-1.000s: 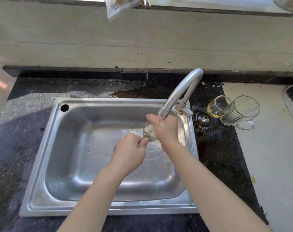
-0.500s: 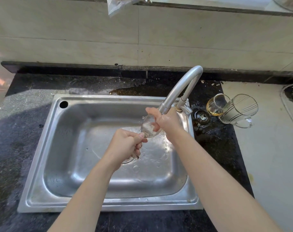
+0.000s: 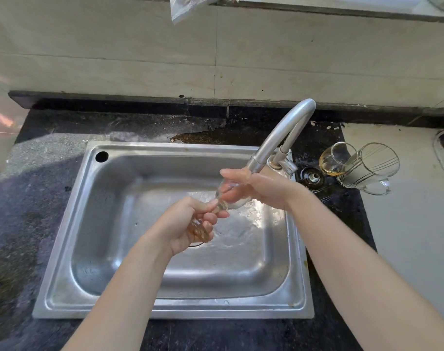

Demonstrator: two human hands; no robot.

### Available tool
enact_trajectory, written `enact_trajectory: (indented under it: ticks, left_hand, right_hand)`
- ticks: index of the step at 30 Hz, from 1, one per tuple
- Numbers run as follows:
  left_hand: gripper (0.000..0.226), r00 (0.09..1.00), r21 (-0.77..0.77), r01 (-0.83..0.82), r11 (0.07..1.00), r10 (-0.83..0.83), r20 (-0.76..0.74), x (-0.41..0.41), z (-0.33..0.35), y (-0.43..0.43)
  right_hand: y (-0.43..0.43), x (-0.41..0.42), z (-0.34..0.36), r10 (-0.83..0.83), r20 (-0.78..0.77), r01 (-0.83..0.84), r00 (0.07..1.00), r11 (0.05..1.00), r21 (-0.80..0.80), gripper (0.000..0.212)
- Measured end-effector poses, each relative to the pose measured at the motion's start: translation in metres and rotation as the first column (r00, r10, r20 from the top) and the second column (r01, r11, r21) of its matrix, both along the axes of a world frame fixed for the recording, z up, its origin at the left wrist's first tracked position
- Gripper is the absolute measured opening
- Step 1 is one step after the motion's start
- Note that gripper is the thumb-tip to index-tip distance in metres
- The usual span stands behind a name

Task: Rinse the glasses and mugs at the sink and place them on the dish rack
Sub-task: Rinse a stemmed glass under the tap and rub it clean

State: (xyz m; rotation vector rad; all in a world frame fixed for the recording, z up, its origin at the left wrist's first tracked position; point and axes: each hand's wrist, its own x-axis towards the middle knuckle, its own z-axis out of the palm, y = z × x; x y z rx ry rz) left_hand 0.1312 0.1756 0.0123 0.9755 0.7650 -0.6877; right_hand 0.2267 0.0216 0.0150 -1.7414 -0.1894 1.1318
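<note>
A clear stemmed glass (image 3: pixel 232 198) is tilted over the steel sink (image 3: pixel 109 224), just below the faucet spout (image 3: pixel 279 138). My left hand (image 3: pixel 188 224) grips its stem and foot. My right hand (image 3: pixel 258 188) is curled around the bowl, fingers over the rim. Water wets the sink floor under the glass. On the counter to the right stand a small glass with amber liquid (image 3: pixel 336 160) and a clear ribbed glass mug (image 3: pixel 370 168).
The sink drain lies beneath my left hand. A dark stone counter (image 3: pixel 25 211) surrounds the sink, wet around the faucet base. A pale mat (image 3: pixel 413 224) lies at the right. A plastic bag (image 3: pixel 185 6) hangs above the tiled wall. No dish rack is in view.
The glass has tilted further, and my left hand has slid lower along the stem toward the foot. My right hand stays on the bowl under the spout.
</note>
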Motion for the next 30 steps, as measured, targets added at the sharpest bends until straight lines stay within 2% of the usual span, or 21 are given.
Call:
enact_trajectory:
  ticks: [2, 5, 6, 8, 10, 11, 13, 15, 17, 19, 20, 22, 24, 26, 27, 28, 30]
  left_hand:
    - [0.028, 1.0, -0.035, -0.019, 0.999, 0.019, -0.005, 0.003, 0.003, 0.002]
    - [0.029, 0.998, -0.066, -0.063, 0.996, 0.062, -0.014, 0.007, 0.005, -0.002]
    - [0.028, 0.999, -0.016, -0.05, 0.999, 0.05, 0.01, 0.007, 0.004, -0.003]
    - [0.025, 0.995, 0.206, 0.029, 0.978, -0.048, 0.092, 0.005, 0.001, -0.005]
    - [0.021, 0.974, 0.43, 0.088, 0.899, -0.168, 0.153, 0.001, -0.004, -0.005]
    - [0.021, 0.968, 0.466, 0.088, 0.881, -0.186, 0.169, -0.001, -0.006, -0.004]
    - [0.021, 0.981, 0.368, 0.045, 0.929, -0.109, 0.157, -0.004, -0.011, 0.001]
    - [0.02, 0.998, 0.128, -0.034, 0.991, 0.026, 0.063, -0.006, -0.013, 0.011]
    - [0.02, 0.991, -0.092, -0.124, 0.988, 0.12, -0.053, -0.009, -0.014, 0.02]
    - [0.02, 0.98, -0.218, -0.186, 0.958, 0.164, -0.115, -0.012, -0.016, 0.022]
    - [0.02, 0.976, -0.248, -0.202, 0.948, 0.174, -0.129, -0.013, -0.018, 0.019]
    - [0.021, 0.978, -0.261, -0.2, 0.944, 0.177, -0.108, -0.013, -0.019, 0.012]
    - [0.022, 0.994, -0.144, -0.11, 0.983, 0.113, 0.009, -0.009, -0.02, 0.004]
    - [0.024, 0.983, 0.162, 0.041, 0.986, -0.069, 0.169, -0.004, -0.019, -0.003]
    - [0.025, 0.963, 0.312, 0.087, 0.946, -0.16, 0.216, -0.002, -0.018, -0.005]
    - [0.027, 0.948, 0.396, 0.1, 0.913, -0.208, 0.241, -0.001, -0.019, -0.006]
    - [0.028, 0.945, 0.391, 0.085, 0.916, -0.199, 0.261, 0.0, -0.021, -0.002]
  right_hand:
    - [0.001, 0.004, 0.003, -0.029, -0.028, 0.032, 0.999, 0.995, 0.099, 0.036]
    - [0.013, -0.001, -0.002, -0.299, 0.022, 0.295, 0.954, 0.951, 0.097, 0.04]
    - [0.018, -0.004, -0.007, -0.421, 0.054, 0.417, 0.906, 0.906, 0.065, 0.044]
    - [0.025, -0.009, -0.019, -0.579, 0.186, 0.59, 0.794, 0.808, -0.001, 0.049]
    - [0.033, -0.014, -0.028, -0.589, 0.332, 0.627, 0.736, 0.779, -0.009, 0.047]
    - [0.035, -0.017, -0.031, -0.596, 0.348, 0.629, 0.723, 0.777, 0.023, 0.044]
    - [0.035, -0.022, -0.035, -0.611, 0.342, 0.614, 0.714, 0.781, 0.114, 0.044]
    - [0.028, -0.027, -0.029, -0.535, 0.313, 0.507, 0.784, 0.844, 0.172, 0.045]
    - [0.019, -0.029, -0.02, -0.39, 0.208, 0.349, 0.897, 0.914, 0.208, 0.037]
    - [0.015, -0.028, -0.015, -0.282, 0.207, 0.254, 0.937, 0.955, 0.15, 0.039]
    - [0.018, -0.027, -0.015, -0.285, 0.243, 0.267, 0.927, 0.958, 0.105, 0.044]
    - [0.027, -0.024, -0.019, -0.437, 0.326, 0.443, 0.838, 0.894, 0.06, 0.051]
    - [0.032, -0.019, -0.026, -0.614, 0.404, 0.632, 0.678, 0.768, 0.105, 0.051]
    - [0.033, -0.019, -0.032, -0.614, 0.525, 0.659, 0.589, 0.741, 0.127, 0.05]
    - [0.034, -0.02, -0.034, -0.589, 0.567, 0.643, 0.576, 0.755, 0.13, 0.049]
    - [0.034, -0.023, -0.033, -0.567, 0.583, 0.619, 0.582, 0.774, 0.134, 0.049]
    - [0.03, -0.026, -0.026, -0.535, 0.539, 0.549, 0.651, 0.822, 0.153, 0.042]
